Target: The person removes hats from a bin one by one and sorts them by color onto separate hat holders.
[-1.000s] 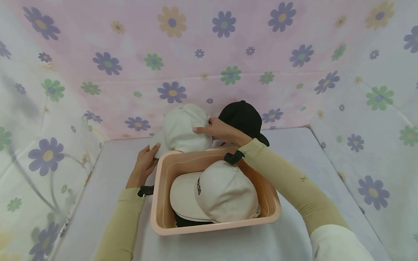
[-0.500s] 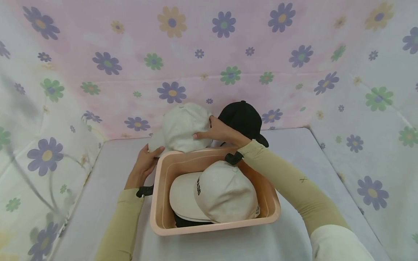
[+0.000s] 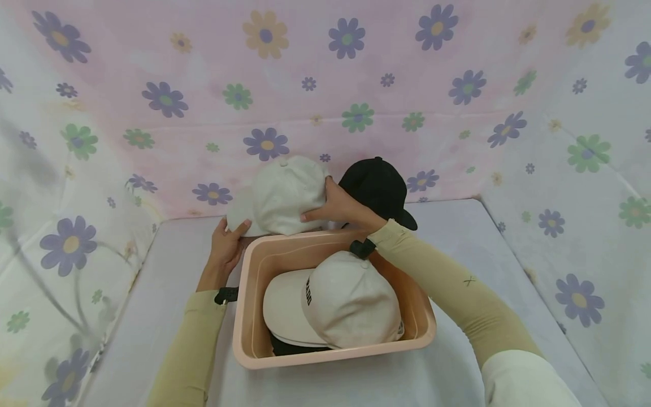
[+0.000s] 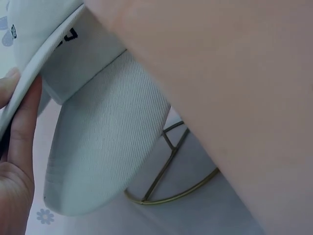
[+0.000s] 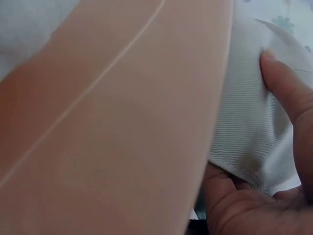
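Observation:
A white baseball cap [image 3: 290, 198] is held between both hands behind the bin. My left hand [image 3: 225, 246] pinches its brim, thumb on top and fingers beneath, as the left wrist view shows. My right hand [image 3: 346, 206] grips the opposite side of the crown; in the right wrist view its thumb [image 5: 283, 83] presses the fabric while the fingers curl under the lower edge. Beside the pinched brim in the left wrist view is another pale cap brim [image 4: 107, 142], below a crown with dark lettering. A brass-coloured wire stand [image 4: 161, 178] shows beneath it.
A peach plastic bin [image 3: 240, 305] stands in front of the hands, with a beige cap [image 3: 356, 299] lying over something black [image 3: 300, 347]. A black cap [image 3: 376, 183] stands at the back, right of the white one. Flower-printed cloth walls [image 3: 325, 56] surround the table.
The white cap has risen slightly and its brim shows more. My left hand has shifted up a little with the brim; the right hand keeps its grip on the crown.

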`<action>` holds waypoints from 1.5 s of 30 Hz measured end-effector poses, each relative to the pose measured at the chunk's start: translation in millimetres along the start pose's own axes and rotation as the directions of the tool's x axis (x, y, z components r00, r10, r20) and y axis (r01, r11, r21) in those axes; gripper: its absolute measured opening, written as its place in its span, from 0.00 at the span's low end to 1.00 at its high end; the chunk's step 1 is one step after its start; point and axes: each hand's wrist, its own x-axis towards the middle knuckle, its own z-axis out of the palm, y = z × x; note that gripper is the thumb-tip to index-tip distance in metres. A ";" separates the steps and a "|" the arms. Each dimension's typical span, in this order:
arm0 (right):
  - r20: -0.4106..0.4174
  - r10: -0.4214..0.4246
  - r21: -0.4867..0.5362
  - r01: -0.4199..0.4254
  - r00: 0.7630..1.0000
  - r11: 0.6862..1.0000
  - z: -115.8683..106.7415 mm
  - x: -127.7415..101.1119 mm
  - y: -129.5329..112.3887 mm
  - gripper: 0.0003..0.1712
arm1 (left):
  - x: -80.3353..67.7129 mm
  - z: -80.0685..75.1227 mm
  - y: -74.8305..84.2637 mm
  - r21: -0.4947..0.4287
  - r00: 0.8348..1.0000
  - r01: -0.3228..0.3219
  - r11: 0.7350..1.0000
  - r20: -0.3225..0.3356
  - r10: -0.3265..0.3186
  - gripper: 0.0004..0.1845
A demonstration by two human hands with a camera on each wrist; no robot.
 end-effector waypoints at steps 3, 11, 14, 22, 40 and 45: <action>-0.006 -0.037 0.005 0.037 0.999 0.999 1.1 0.5 1.3 0.66 | 0.8 1.9 1.5 -0.013 1.000 -0.023 1.000 -0.021 0.023 0.24; -0.033 -0.046 -0.034 0.045 0.998 0.998 6.0 0.9 4.0 0.65 | 2.5 -0.6 -2.3 0.065 1.000 0.002 0.998 -0.020 0.000 0.32; -0.035 -0.049 -0.054 0.047 0.998 0.997 8.5 -0.6 4.4 0.64 | 3.3 -4.0 -8.6 0.114 0.999 0.024 0.993 -0.044 -0.019 0.35; -0.013 -0.043 -0.088 0.042 0.999 0.995 7.5 -3.3 4.4 0.60 | 0.3 -6.5 -18.5 0.179 0.996 0.073 0.981 -0.059 -0.063 0.39; 0.037 0.119 -0.060 -0.117 0.992 0.991 -3.1 -10.2 -2.9 0.51 | -14.3 -9.9 2.3 0.312 0.978 0.193 0.930 -0.132 -0.159 0.43; 0.074 0.108 0.007 -0.109 0.991 0.994 -7.0 -14.6 -5.9 0.52 | -27.3 -13.0 11.4 0.451 0.984 0.177 0.875 -0.054 -0.172 0.43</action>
